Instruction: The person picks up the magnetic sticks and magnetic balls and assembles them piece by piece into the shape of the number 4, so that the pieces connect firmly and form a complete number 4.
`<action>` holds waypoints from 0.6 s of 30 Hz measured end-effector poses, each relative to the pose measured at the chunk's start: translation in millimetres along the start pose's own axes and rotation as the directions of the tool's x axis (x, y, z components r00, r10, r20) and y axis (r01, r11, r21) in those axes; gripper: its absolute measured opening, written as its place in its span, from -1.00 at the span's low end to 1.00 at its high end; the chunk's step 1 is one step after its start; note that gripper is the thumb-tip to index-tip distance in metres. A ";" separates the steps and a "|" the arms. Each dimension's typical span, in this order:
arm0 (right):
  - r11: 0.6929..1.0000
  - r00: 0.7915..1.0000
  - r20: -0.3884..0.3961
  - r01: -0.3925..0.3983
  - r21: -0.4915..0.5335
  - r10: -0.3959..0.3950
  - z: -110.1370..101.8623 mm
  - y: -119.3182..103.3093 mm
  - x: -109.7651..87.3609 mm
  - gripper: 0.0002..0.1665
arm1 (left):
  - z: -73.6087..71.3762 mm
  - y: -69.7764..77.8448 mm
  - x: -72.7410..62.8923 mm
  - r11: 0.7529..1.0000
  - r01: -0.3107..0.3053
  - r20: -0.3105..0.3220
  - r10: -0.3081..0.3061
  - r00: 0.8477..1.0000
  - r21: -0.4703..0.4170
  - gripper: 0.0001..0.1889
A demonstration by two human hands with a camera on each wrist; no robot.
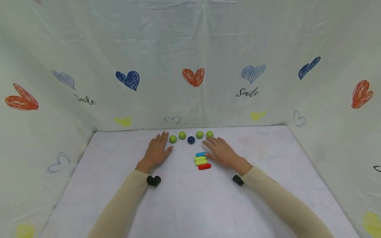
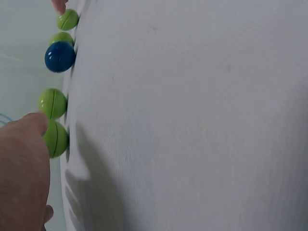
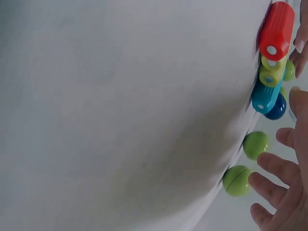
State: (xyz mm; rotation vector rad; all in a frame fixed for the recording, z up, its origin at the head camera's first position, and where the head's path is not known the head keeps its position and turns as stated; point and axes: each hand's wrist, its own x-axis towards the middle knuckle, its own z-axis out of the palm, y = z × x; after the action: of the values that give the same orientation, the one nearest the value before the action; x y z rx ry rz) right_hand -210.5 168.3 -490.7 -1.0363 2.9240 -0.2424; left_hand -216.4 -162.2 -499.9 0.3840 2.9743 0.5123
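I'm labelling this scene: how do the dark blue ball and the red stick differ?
The dark blue ball is round; the red stick is elongated. The dark blue ball sits nearer the back edge of the table than the red stick does. Both rest on the table.

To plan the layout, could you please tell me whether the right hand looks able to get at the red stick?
Probably yes: the red stick lies close to the right hand, on the near side of the yellow sticks, and nothing visible blocks the way.
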 end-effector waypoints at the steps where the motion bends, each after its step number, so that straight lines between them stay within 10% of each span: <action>1: 1.000 1.000 -0.001 0.009 -0.009 -0.009 1.4 -1.3 1.8 -0.27 | 1.0 0.6 0.8 1.000 -0.004 -0.003 0.004 1.000 0.002 -0.23; 18: 0.998 0.996 -0.055 0.067 0.015 -0.066 3.7 -12.0 17.7 -0.61 | 7.2 11.0 11.2 0.999 -0.034 -0.054 0.035 0.998 0.014 -0.31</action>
State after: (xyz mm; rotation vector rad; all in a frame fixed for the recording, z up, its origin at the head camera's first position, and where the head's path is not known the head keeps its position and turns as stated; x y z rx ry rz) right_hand -216.5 147.5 -492.1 -1.1441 2.9324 -0.3016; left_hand -223.7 -147.0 -503.5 0.4303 3.0299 0.5146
